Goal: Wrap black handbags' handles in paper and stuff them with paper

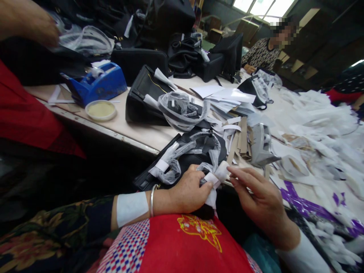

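Note:
A black handbag [187, 159] lies in front of me at the table's front edge, its handles wrapped in clear plastic film and white wrapping [162, 165]. My left hand [189, 189] is closed around the near part of a wrapped handle, thumb on top. A piece of white wrapping sheet [222, 170] sticks out there, bound around the handle. My right hand [258, 193] touches the sheet's right edge with its fingertips drawn together; the exact pinch is partly hidden. A second black handbag [145, 98] with wrapped handles stands just behind.
A blue tape dispenser [99, 83] and a round dish [101, 110] of pale material sit at left. Right of the bags are paper sheets [224, 94], cardboard strips [243, 138], a grey tape dispenser [261, 146] and heaped white sheets [321, 113]. Co-workers are at left, back and right.

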### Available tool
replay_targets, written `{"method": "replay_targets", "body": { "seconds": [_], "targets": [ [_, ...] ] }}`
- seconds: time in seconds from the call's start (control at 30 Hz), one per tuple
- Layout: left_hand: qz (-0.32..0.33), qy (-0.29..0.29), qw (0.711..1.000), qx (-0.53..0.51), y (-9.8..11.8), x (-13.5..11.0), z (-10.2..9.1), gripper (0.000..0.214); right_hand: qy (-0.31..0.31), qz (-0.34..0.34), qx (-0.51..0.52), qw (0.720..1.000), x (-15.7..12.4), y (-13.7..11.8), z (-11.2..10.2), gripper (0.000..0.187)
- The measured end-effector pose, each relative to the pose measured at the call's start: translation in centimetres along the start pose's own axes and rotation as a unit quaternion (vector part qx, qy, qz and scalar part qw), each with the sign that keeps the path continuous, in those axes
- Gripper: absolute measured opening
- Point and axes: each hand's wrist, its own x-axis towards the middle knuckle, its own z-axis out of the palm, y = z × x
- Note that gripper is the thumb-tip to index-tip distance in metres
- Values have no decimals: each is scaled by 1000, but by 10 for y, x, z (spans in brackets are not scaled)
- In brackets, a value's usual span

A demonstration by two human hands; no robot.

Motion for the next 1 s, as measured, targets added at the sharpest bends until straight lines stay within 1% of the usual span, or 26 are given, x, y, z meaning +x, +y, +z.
{"method": "replay_targets", "body": {
  "seconds": [0.03, 0.1, 0.17, 0.27, 0.33, 0.47, 0.57, 0.67, 0.73, 0.8, 0.83, 0.87, 0.9, 0.93, 0.97, 1.0],
  "targets": [
    [3, 0, 1000, 0, 0, 0, 0, 22, 3, -37, -9, 999, -2, -2, -1, 39],
    [13, 3, 1000, -5, 0, 0, 0, 22, -25, -91, -54, 994, -5, -7, -1, 40],
    [27, 7, 1000, -12, 1, 0, 0, 23, -57, -110, -124, 985, -5, -11, 3, 39],
    [45, 9, 999, -3, 3, -1, -1, 21, -89, -106, -198, 970, -3, -12, 11, 43],
    [50, 5, 999, 9, 4, -2, -2, 18, -110, -103, -219, 964, -1, -12, 14, 46],
    [62, 4, 998, 7, 4, -3, -1, 15, -149, -99, -243, 953, 5, -18, 12, 50],
    [67, 7, 998, -12, 2, -2, 1, 15, -159, -97, -259, 948, 7, -29, 14, 49],
    [64, 2, 998, -27, 1, -1, 2, 16, -153, -99, -264, 947, 9, -37, 19, 51],
    [63, 3, 998, -26, 1, 0, 2, 16, -153, -95, -254, 950, 11, -38, 21, 52],
    [62, 8, 998, -29, 2, -1, 1, 15, -160, -85, -230, 956, 13, -36, 18, 52],
    [58, 11, 998, -31, 3, -1, 0, 14, -155, -78, -211, 962, 13, -34, 15, 51],
    [50, 12, 998, -33, 3, -1, -1, 13, -136, -69, -185, 971, 12, -32, 11, 49],
    [38, 10, 999, -33, 4, -1, -2, 13, -101, -51, -154, 982, 9, -29, 7, 46],
    [25, 7, 999, -32, 4, -1, -3, 14, -51, -20, -117, 992, 4, -26, 4, 40],
    [13, 3, 999, -31, 4, -1, -4, 14, -1, 29, -77, 997, -2, -24, 1, 33],
    [5, 0, 1000, -31, 4, -1, -5, 15, 31, 92, -30, 995, -9, -21, 1, 24]
  ]
}}
